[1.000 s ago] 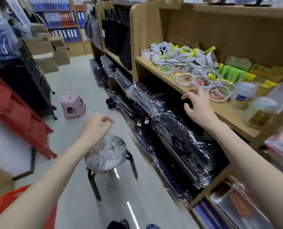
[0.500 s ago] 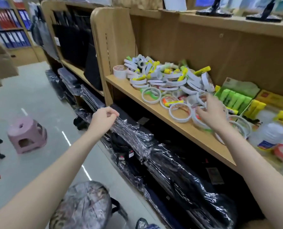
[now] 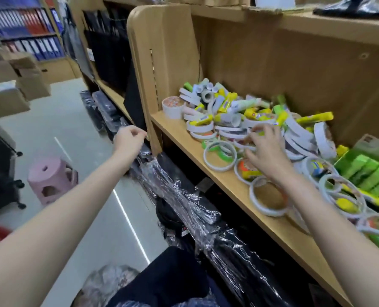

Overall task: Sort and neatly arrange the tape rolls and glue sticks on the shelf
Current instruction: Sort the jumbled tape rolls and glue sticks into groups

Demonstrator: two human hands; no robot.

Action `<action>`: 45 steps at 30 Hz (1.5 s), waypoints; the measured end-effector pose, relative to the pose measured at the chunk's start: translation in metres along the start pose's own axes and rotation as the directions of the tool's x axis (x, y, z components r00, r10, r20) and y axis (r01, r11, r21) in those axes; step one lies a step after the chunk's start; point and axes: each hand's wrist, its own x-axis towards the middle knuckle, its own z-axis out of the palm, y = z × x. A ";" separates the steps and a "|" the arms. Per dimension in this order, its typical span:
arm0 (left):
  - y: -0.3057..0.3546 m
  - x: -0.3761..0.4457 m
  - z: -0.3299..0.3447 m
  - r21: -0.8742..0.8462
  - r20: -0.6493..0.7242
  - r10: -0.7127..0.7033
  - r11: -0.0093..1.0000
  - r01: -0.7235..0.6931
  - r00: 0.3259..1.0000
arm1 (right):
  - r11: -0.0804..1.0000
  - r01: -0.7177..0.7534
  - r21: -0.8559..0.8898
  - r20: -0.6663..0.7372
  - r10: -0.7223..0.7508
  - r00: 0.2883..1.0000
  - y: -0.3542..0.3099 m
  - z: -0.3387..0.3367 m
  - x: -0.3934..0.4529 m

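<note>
A wooden shelf (image 3: 224, 185) is carrying a jumbled heap of white tape rolls (image 3: 239, 127) and yellow and green glue sticks (image 3: 314, 117), piled against its back panel and spilling toward the front edge. Below, black goods wrapped in clear plastic (image 3: 197, 209) are lying stacked. The person's right hand (image 3: 267, 151) is reaching into the heap, fingers spread and relaxed, touching the rolls without gripping any. The left hand (image 3: 128, 141) is hovering beside the shelf's side panel, fingers curling inward on nothing. A pink stool (image 3: 51, 180) is standing on the floor.
</note>
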 end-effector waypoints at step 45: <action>-0.042 0.284 0.131 0.086 0.389 0.891 0.220 -0.972 0.236 | 0.969 -0.044 0.244 0.112 0.017 0.994 -0.095 0.096 0.276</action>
